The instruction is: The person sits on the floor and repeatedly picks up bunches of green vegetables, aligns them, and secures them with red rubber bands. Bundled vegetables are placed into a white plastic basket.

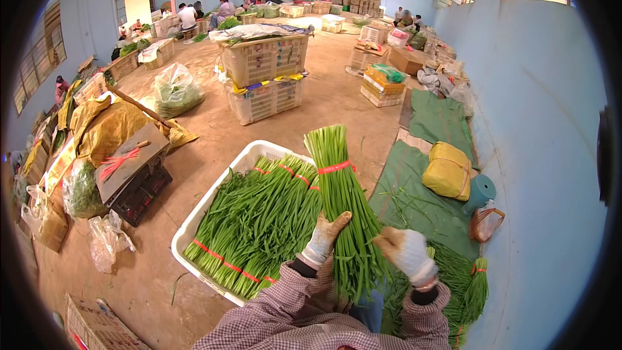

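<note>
A large bundle of long green stems [347, 194], tied near its pale cut ends with a red band, stands upright before me. My left hand [324, 237], in a white glove with stained fingertips, is against the bundle's left side, thumb across the stems. On its right side, my right hand [406, 253], in a matching glove, has its fingers bent at the leaves; whether they grip any is unclear. A white plastic crate [184, 238] at the left holds several banded green bundles [262, 204], laid in opposite directions.
More banded bundles [478, 282] lie at the right on a green sheet [413, 204], near a yellow wrapped package [446, 170] and a teal roll [480, 192]. A scale [141, 189] carries red ties [116, 163]. Stacked crates [267, 63] stand ahead; people sit farther back.
</note>
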Action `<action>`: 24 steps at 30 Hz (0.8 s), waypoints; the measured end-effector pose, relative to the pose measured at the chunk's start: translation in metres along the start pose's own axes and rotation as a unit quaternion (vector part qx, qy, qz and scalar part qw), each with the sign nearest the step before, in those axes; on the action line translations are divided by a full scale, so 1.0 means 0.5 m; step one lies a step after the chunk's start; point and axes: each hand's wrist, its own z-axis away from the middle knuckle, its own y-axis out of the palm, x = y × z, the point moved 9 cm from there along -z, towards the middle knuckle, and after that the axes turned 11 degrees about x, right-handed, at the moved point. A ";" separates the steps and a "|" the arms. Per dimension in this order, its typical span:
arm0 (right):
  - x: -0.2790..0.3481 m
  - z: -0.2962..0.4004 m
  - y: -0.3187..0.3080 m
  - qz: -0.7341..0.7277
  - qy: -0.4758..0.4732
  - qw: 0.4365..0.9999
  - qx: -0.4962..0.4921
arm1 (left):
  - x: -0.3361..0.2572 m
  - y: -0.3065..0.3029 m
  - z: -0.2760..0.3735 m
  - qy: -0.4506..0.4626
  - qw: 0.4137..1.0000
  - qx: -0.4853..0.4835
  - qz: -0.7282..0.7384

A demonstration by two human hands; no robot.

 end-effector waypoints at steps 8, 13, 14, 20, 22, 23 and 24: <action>0.064 -0.064 -0.097 0.001 -0.055 0.969 -0.239 | -0.028 0.107 0.006 0.012 0.994 0.096 -0.051; -0.026 -0.074 -0.071 -0.220 0.004 0.957 -0.188 | -0.004 0.130 0.013 -0.022 0.987 0.132 -0.093; -0.047 -0.085 -0.063 -0.293 0.009 0.941 -0.167 | -0.002 0.125 0.007 -0.027 0.985 0.136 -0.103; 0.045 -0.030 -0.081 0.206 -0.158 0.912 -0.317 | -0.021 0.195 0.000 -0.007 0.988 0.124 -0.088; 0.054 -0.002 -0.074 0.212 -0.209 0.895 -0.333 | -0.007 0.183 -0.029 -0.016 0.993 0.112 -0.035; 0.048 0.007 -0.058 0.174 -0.205 0.913 -0.307 | 0.024 0.143 -0.041 -0.011 0.996 0.091 -0.015; 0.043 0.014 -0.043 0.134 -0.210 0.925 -0.286 | 0.029 0.098 -0.059 0.012 0.998 0.057 -0.034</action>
